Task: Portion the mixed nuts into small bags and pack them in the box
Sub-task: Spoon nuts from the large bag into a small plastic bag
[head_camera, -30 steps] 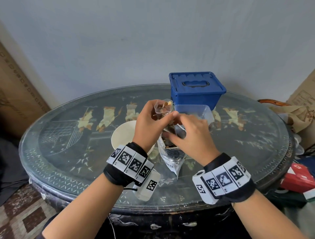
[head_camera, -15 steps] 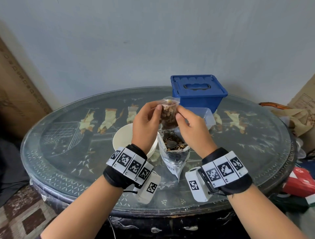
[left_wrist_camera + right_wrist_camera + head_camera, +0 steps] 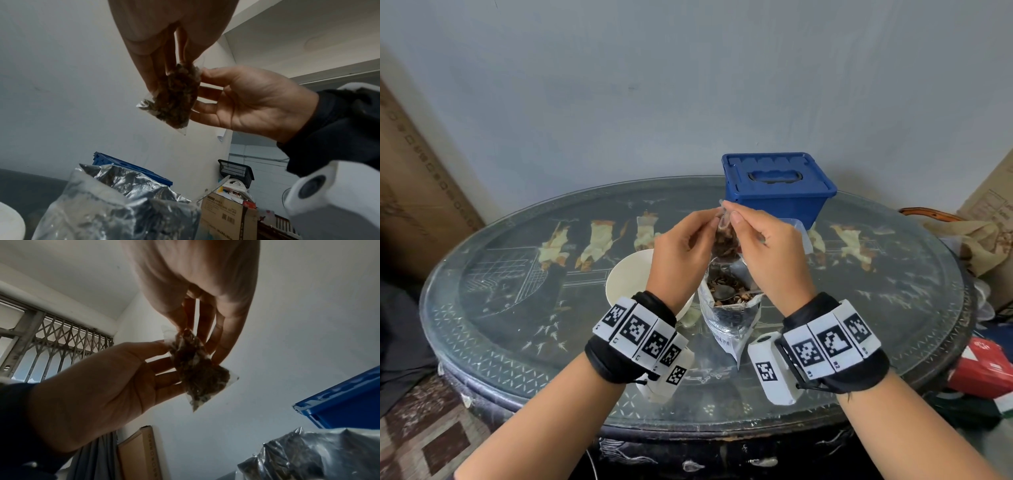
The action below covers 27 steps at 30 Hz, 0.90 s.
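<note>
A small clear bag of mixed nuts (image 3: pixel 725 240) hangs above the open silver nut pouch (image 3: pixel 726 318). My left hand (image 3: pixel 713 221) and right hand (image 3: pixel 733 215) both pinch its top edge, thumb against fingers. In the left wrist view the small bag (image 3: pixel 176 95) dangles from the left fingers (image 3: pixel 152 68), and the right hand (image 3: pixel 246 100) touches its side. The right wrist view shows the same bag (image 3: pixel 199 371) between both hands. A spoon (image 3: pixel 722 294) lies inside the pouch. The blue box (image 3: pixel 777 185) stands behind with its lid on.
A white bowl (image 3: pixel 628 277) sits left of the pouch, partly behind my left wrist. A clear plastic tub (image 3: pixel 800 230) shows behind my right hand. The round glass-topped table (image 3: pixel 517 308) has cardboard boxes and clutter around it on both sides.
Both hands have lifted the small bag up from the pouch's mouth. Their grip has moved to the bag's top edge, and the spoon in the pouch is now uncovered.
</note>
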Motion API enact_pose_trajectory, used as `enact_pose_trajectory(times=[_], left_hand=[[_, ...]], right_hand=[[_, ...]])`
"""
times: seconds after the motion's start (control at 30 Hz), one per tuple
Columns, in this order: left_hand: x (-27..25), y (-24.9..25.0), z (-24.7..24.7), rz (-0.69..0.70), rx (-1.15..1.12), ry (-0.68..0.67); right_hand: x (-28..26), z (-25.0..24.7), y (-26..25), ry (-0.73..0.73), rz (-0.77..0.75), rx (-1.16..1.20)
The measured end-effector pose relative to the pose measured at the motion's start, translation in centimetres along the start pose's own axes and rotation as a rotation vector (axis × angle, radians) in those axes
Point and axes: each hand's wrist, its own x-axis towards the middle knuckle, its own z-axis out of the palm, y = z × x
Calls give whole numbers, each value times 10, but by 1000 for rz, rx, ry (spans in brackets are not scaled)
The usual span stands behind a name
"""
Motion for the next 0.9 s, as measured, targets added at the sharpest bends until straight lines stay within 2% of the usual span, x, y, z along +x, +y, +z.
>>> enact_pose_trajectory(times=[0.13,0.27,0.33,0.4,0.47,0.6,0.77,0.9], left_hand=[[6,-3,-5,-62,-74,14],[17,3,-9,-185,-209,8],[23,6,-12,-231,-249,-99],[30,7,-16,-265,-198,-271],[36,8,-17,-263,-128,-375],[50,14,-12,-227,-109,-393],[83,19,-1,-276,-156,-482],[125,10,16,-246,-132,-433]], right_hand=[[4,-4,4,19,60,8],[12,-9,5,11,218,151],[19,-15,0,7,299,231],[27,-22,-5,-4,354,306],[36,-29,-8,-36,365,314],[53,-42,-11,-103,385,344],[86,-62,-3,-163,436,332],[113,-70,18,-165,451,294]])
